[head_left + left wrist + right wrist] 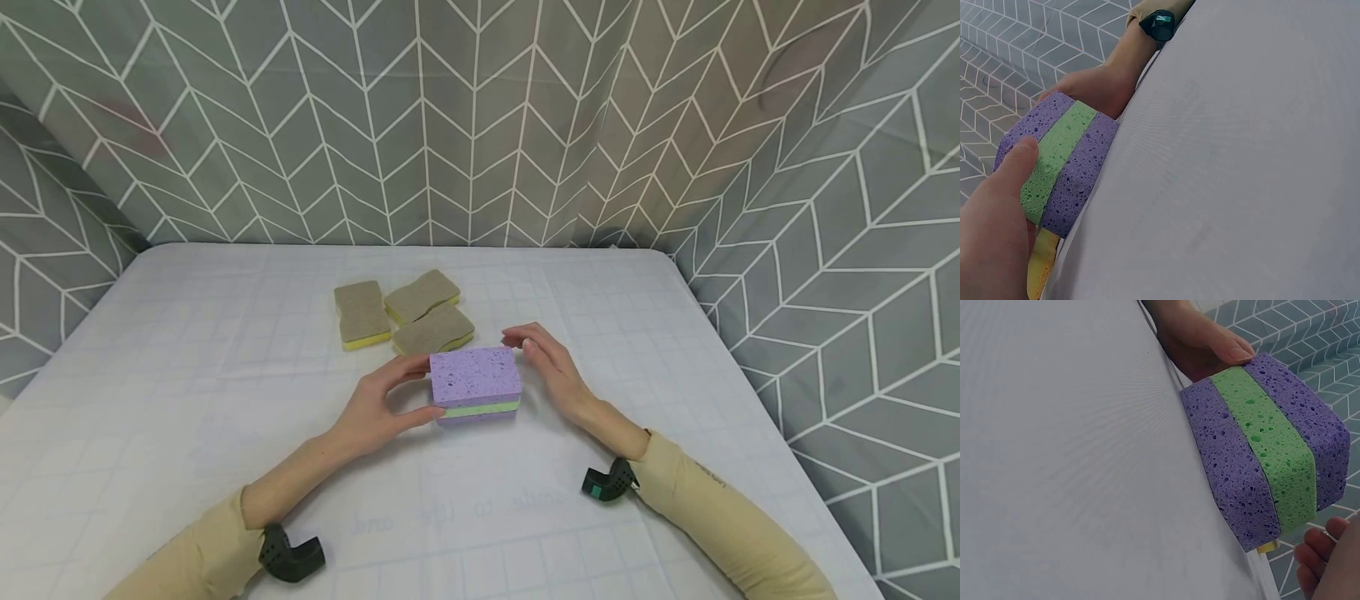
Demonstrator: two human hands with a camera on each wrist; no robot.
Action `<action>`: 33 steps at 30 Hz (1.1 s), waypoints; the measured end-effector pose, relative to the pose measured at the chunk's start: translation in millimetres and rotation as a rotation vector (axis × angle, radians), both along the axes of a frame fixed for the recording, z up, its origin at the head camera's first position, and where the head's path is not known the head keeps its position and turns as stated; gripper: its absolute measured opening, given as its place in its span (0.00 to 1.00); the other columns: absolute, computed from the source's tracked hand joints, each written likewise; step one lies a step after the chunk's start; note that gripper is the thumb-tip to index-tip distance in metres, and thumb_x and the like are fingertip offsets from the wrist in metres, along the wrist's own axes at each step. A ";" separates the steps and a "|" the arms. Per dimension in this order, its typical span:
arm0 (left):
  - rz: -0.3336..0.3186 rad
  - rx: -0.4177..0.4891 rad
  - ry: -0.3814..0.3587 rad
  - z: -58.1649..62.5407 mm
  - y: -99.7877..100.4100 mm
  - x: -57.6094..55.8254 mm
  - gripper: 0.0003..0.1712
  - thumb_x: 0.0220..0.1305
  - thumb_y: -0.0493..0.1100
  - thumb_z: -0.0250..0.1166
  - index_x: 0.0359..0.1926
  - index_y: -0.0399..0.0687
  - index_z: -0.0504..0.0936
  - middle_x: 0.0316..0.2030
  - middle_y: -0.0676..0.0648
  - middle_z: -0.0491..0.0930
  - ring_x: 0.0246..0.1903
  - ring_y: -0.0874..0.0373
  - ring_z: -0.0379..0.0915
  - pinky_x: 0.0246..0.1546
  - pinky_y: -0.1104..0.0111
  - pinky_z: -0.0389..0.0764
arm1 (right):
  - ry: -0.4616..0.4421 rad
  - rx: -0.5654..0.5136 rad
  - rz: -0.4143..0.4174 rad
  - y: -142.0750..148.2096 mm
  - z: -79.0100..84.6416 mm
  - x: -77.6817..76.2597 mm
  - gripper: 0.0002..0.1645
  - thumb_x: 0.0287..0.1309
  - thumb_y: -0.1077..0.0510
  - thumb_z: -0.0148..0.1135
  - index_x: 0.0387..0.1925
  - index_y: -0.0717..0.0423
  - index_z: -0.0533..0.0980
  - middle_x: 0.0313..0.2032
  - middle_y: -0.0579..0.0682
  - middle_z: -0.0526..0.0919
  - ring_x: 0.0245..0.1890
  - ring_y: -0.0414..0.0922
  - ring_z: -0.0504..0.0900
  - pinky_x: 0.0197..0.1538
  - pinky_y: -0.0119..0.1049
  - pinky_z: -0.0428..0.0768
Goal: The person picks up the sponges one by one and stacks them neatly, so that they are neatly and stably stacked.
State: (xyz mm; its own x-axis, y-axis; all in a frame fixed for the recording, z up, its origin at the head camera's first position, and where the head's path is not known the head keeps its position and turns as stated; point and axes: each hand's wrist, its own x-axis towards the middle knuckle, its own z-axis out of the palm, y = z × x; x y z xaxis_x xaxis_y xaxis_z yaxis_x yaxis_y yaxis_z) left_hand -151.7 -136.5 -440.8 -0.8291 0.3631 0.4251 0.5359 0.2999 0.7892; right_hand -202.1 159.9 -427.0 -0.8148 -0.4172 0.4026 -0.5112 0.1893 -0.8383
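A purple sponge (476,375) tops a stack on the table. Under it lies a green sponge (1269,437), and another purple sponge (1229,465) forms the bottom layer. My left hand (372,411) holds the stack's left end, its thumb pressing the near side across the green layer and its fingers behind at the far side. To the right of the stack is my right hand (557,372), fingers loosely bent and holding nothing. In the right wrist view its fingertips (1313,550) appear close to the stack but apart from it.
Behind the stack lie three yellow sponges with brownish-grey tops: one at left (362,310), one at the back (422,297) and one nearest the stack (433,329). A white cloth (187,375) covers the table. A grey patterned curtain (450,125) hangs beyond its back edge.
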 end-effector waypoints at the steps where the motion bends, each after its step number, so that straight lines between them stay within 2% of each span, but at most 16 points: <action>1: 0.001 -0.001 0.003 -0.3 -0.2 0.0 0.39 0.51 0.41 0.80 0.64 0.48 0.75 0.56 0.51 0.80 0.55 0.57 0.78 0.62 0.61 0.78 | -0.021 0.007 -0.013 -0.8 0.1 -0.5 0.21 0.76 0.62 0.41 0.62 0.64 0.73 0.54 0.60 0.80 0.58 0.52 0.76 0.64 0.30 0.70; 5: 0.009 -0.002 0.002 -0.6 -1.4 0.1 0.39 0.50 0.40 0.80 0.64 0.47 0.76 0.56 0.51 0.81 0.54 0.57 0.78 0.61 0.61 0.78 | -0.055 0.050 -0.043 -4.1 0.6 -5.0 0.20 0.76 0.59 0.45 0.61 0.63 0.73 0.54 0.56 0.81 0.59 0.50 0.77 0.64 0.33 0.71; 8: 0.019 -0.002 -0.004 1.1 -2.6 0.5 0.39 0.49 0.40 0.80 0.63 0.47 0.76 0.56 0.51 0.81 0.54 0.57 0.78 0.62 0.61 0.78 | -0.047 0.085 -0.055 -6.8 0.3 -12.1 0.20 0.75 0.59 0.47 0.61 0.63 0.74 0.55 0.54 0.81 0.59 0.48 0.77 0.65 0.40 0.73; 12: 0.026 -0.004 -0.004 2.1 -2.9 0.9 0.40 0.48 0.38 0.81 0.63 0.45 0.76 0.56 0.49 0.81 0.54 0.55 0.79 0.61 0.58 0.78 | -0.036 0.113 -0.058 -11.2 -1.0 -24.9 0.20 0.74 0.62 0.50 0.61 0.65 0.73 0.56 0.58 0.81 0.59 0.53 0.76 0.66 0.53 0.72; 15: 0.023 -0.006 -0.004 1.4 -3.0 0.6 0.40 0.48 0.37 0.81 0.64 0.45 0.75 0.56 0.48 0.81 0.54 0.54 0.79 0.61 0.57 0.78 | -0.033 0.130 -0.042 -15.6 -1.6 -35.0 0.21 0.71 0.64 0.54 0.62 0.68 0.72 0.56 0.63 0.79 0.60 0.59 0.75 0.67 0.59 0.70; 18: 0.017 -0.007 -0.016 1.2 -3.5 0.7 0.39 0.49 0.39 0.80 0.64 0.47 0.75 0.56 0.50 0.81 0.55 0.56 0.78 0.62 0.59 0.78 | -0.042 0.166 -0.022 -19.3 -1.9 -44.3 0.24 0.68 0.62 0.60 0.63 0.66 0.72 0.58 0.62 0.79 0.61 0.58 0.75 0.68 0.57 0.70; 23: -0.004 -0.001 -0.024 0.7 -3.1 0.0 0.38 0.52 0.42 0.79 0.64 0.49 0.76 0.56 0.52 0.80 0.56 0.58 0.78 0.63 0.64 0.77 | -0.077 0.232 0.015 -24.8 0.2 -56.4 0.32 0.62 0.57 0.68 0.66 0.59 0.71 0.61 0.54 0.78 0.64 0.51 0.74 0.71 0.50 0.69; 33: -0.013 -0.005 -0.022 0.5 -1.5 -2.0 0.38 0.52 0.45 0.79 0.64 0.50 0.75 0.56 0.53 0.80 0.56 0.59 0.78 0.63 0.66 0.77 | -0.051 0.291 0.106 -38.1 0.4 -78.8 0.35 0.58 0.57 0.71 0.67 0.56 0.71 0.64 0.52 0.76 0.66 0.49 0.73 0.72 0.45 0.68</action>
State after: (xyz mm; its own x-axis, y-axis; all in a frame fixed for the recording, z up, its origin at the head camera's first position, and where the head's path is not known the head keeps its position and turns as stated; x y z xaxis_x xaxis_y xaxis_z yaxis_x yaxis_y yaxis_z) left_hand -153.7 -138.0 -440.4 -0.8334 0.3765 0.4046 0.5223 0.2971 0.7994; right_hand -281.0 121.8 -426.5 -0.7767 -0.5926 0.2134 -0.4996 0.3734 -0.7816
